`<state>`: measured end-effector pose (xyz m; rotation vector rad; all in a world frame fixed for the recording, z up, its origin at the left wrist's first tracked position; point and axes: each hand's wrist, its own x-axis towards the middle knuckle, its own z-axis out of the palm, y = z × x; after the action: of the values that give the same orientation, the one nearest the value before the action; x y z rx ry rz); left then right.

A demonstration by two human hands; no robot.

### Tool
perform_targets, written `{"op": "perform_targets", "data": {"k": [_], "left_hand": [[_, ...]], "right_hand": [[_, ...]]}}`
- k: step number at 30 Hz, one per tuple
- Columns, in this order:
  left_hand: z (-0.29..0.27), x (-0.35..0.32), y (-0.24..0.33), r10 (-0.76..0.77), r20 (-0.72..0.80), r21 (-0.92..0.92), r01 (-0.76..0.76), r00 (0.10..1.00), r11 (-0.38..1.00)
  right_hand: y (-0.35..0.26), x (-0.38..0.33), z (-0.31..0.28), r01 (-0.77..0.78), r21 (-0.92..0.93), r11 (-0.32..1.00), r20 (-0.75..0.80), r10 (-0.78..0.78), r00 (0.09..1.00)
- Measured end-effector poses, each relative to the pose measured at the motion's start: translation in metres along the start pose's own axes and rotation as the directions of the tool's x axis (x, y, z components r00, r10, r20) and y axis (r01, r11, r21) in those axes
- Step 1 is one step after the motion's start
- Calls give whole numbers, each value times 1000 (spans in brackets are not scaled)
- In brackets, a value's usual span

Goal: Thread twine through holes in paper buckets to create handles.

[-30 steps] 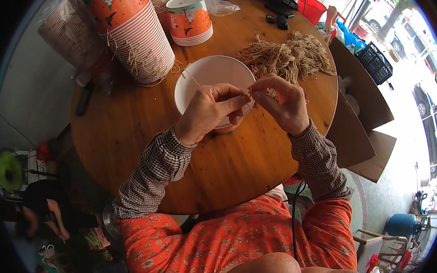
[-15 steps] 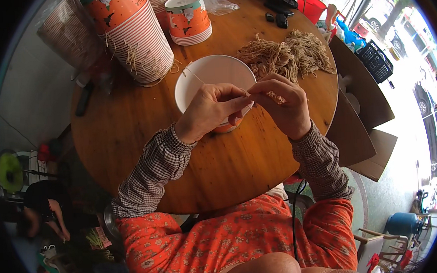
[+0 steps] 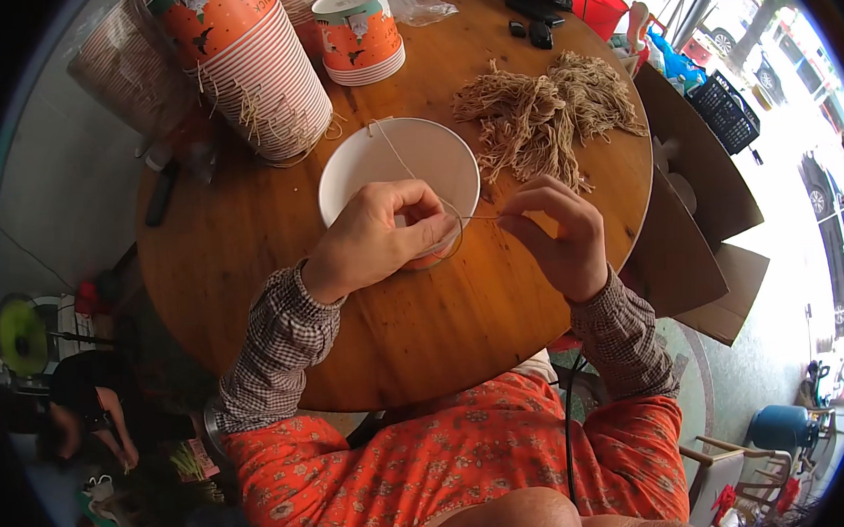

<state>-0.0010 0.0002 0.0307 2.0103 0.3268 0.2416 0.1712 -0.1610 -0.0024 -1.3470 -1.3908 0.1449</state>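
A white paper bucket (image 3: 388, 165) with an orange outside lies tilted on the round wooden table (image 3: 348, 315), its mouth facing up toward me. My left hand (image 3: 373, 242) grips its near rim. My right hand (image 3: 554, 233) pinches a thin beige string (image 3: 477, 218) that runs from the rim by my left fingers. Another stretch of the string (image 3: 395, 155) crosses the bucket's white inside toward the far rim.
A heap of cut beige strings (image 3: 543, 114) lies right of the bucket. Tall stacks of orange-and-white paper buckets (image 3: 259, 67) lie at the back left, a short stack (image 3: 360, 33) behind. Open cardboard boxes (image 3: 696, 211) stand right of the table. Another person (image 3: 96, 414) crouches at lower left.
My right hand has drawn away to the right, pulling the string taut from the bucket's rim. My left hand keeps its hold on the rim.
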Motion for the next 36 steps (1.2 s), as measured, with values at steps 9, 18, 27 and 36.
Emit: {"op": "perform_targets", "data": {"k": [9, 18, 27, 36], "left_hand": [[11, -15, 17, -94, -85, -482, 41, 992, 875], [13, -22, -1, -33, -82, -465, -9, 996, 885], [15, -27, -7, 182, -186, -149, -211, 965, 966], [26, -29, -10, 372, -376, 198, -319, 848, 927]], "right_hand": [[-20, 13, 18, 165, 18, 986, 88, -166, 982], [-16, 22, 31, -328, 419, 847, 259, 235, 937], [-30, 7, 27, -446, 291, 847, 334, 347, 876], [-26, 2, 38, -153, -37, 988, 147, 157, 977]]}}
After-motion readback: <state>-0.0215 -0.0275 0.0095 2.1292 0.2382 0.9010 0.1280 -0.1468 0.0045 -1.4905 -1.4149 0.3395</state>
